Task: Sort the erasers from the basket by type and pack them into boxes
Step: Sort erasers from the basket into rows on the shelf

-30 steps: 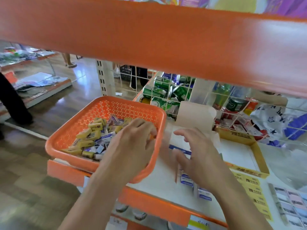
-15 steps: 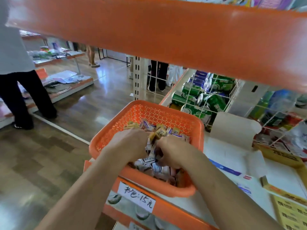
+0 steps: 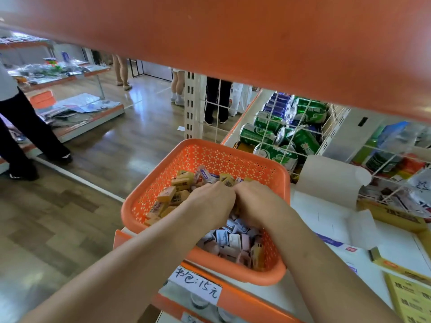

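1. Orange plastic basket (image 3: pixel 235 157), pierced all over with small holes, sits at the near left corner of a white shelf (image 3: pixel 285 297) that has an orange front edge.
2. Erasers cover its bottom: yellow erasers (image 3: pixel 180 184) lie mostly at the far left of the heap, and pale erasers (image 3: pixel 233 238) in white, pink and blue wrappers are piled at the near right.
3. Both hands are inside the basket, knuckles up, with the left hand (image 3: pixel 211 201) and the right hand (image 3: pixel 258 201) side by side and touching over the middle of the heap.
4. Fingers of both hands curl down into the erasers. The tips are hidden, so I cannot tell whether either hand is grasping anything.
5. Right of the basket a white box (image 3: pixel 326 213) lies open on the shelf, its lid (image 3: pixel 331 178) standing up at the far side.
6. Farther right is a yellow box (image 3: pixel 394 221), partly cut off by the picture edge.
7. Green cans (image 3: pixel 305 143) lie stacked behind a white wire grid, beyond the basket.
8. Just below the basket, a handwritten price label (image 3: pixel 196 285) is stuck on the shelf's front edge.
9. Far left, a person in dark trousers (image 3: pixel 23 127) stands on the wooden floor (image 3: pixel 93 159).
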Demonstrator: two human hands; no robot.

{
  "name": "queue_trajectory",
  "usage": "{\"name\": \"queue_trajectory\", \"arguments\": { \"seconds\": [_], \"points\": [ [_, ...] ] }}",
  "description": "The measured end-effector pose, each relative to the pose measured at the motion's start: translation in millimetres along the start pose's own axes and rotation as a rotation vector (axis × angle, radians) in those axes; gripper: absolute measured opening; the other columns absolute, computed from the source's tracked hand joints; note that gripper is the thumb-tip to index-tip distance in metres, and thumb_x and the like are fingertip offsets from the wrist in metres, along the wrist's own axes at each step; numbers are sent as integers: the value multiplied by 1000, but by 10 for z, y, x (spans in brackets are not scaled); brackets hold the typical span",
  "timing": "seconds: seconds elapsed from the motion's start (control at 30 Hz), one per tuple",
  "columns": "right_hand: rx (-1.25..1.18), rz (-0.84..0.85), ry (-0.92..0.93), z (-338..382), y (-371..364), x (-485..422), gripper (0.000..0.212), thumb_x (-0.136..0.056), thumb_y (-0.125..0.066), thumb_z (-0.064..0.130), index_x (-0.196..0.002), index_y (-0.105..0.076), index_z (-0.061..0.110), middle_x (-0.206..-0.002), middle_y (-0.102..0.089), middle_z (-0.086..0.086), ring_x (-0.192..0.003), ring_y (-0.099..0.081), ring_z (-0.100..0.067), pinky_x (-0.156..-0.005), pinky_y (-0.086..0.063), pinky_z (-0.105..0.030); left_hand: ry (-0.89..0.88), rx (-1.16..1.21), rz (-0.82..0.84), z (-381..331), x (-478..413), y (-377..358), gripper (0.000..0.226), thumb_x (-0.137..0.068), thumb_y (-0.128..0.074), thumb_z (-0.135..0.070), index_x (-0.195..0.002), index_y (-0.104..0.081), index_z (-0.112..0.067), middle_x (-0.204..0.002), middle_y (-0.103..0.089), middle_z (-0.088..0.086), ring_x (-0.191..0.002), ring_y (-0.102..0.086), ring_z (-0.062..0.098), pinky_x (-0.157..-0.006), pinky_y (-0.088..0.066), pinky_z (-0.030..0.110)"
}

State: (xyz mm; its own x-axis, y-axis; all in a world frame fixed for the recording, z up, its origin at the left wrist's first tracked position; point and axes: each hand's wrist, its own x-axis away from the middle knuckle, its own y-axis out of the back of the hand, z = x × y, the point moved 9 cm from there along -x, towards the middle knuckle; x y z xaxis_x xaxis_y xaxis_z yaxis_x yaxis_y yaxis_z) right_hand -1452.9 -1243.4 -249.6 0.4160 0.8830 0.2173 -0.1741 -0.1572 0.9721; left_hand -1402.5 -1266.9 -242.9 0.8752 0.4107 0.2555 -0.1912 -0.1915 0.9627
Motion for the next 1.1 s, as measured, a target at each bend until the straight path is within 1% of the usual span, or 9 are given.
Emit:
{"name": "queue_trajectory", "arguments": {
  "seconds": [0.1,0.2,0.43,0.5,0.6,0.7,0.87,1.0,1.1],
  "points": [
    [9,-22,-18,-39,-1,-20,17,-78,-61,4,-87,-53,16,-87,-56,-5,-70,-52,-23,-63,-44,-32,-3,18,-9,9,27,16,10,-84,-63,-9,-92,-58,-6,-91,-60,7,-67,-53,21,-58,-42,30],
    [-34,-80,-27,-51,101,26,14,-80,-68,17,-92,-60,14,-88,-61,-5,-70,-56,-20,-64,-49,-31,24,133,-112,106,113,172,15,-83,-66,-18,-84,-53,-12,-78,-56,1,-65,-53,16,-49,-37,24],
    [-535,-541,-73,-397,685,749,37,-80,-67,34,-114,-62,21,-101,-59,7,-90,-56,-10,-70,-41,-18,-79,494,-448,-38,421,606,4,-80,-66,-21,-79,-63,-23,-74,-59,-7,-68,-58,14,-55,-46,29],
    [-634,-608,-118,-652,723,1036,31,-80,-67,32,-111,-62,27,-93,-58,13,-82,-57,-1,-61,-40,-7,-152,534,-525,-285,494,717,2,-80,-65,-24,-80,-65,-22,-71,-61,-7,-65,-58,13,-57,-48,31],
    [-741,-653,-177,-1066,649,1449,21,-83,-65,29,-91,-52,42,-84,-57,16,-73,-58,2,-57,-43,-8,-264,585,-587,-769,548,801,8,-80,-63,-20,-81,-66,-12,-67,-62,1,-65,-56,17,-60,-45,36],
    [-776,-667,-246,-1465,474,1851,32,-78,-64,21,-84,-51,49,-77,-60,9,-65,-60,-7,-60,-51,-26,-405,639,-568,-1340,575,791,10,-79,-61,-16,-73,-62,-7,-63,-55,4,-59,-49,19,-53,-38,32],
    [-753,-548,-420,-2073,-34,2440,36,-76,-73,10,-102,-63,33,-79,-54,11,-60,-52,-3,-52,-40,-13,-513,637,-429,-2175,473,434,8,-80,-61,-16,-73,-62,-13,-71,-54,-1,-64,-49,13,-61,-43,34],
    [-660,-479,-454,-2283,-282,2728,32,-72,-77,13,-81,-60,38,-76,-59,14,-69,-55,1,-64,-44,-18,-514,559,-284,-2568,352,5,20,-85,-58,-22,-66,-51,-24,-75,-46,-7,-64,-45,8,-57,-37,22],
    [-606,-444,-453,-2335,-404,2817,18,-71,-76,15,-80,-66,27,-81,-58,10,-76,-55,-5,-73,-45,-23,-482,496,-223,-2686,302,-204,20,-87,-56,-23,-67,-50,-24,-76,-44,-9,-66,-43,5,-56,-32,20]
  ]
}}
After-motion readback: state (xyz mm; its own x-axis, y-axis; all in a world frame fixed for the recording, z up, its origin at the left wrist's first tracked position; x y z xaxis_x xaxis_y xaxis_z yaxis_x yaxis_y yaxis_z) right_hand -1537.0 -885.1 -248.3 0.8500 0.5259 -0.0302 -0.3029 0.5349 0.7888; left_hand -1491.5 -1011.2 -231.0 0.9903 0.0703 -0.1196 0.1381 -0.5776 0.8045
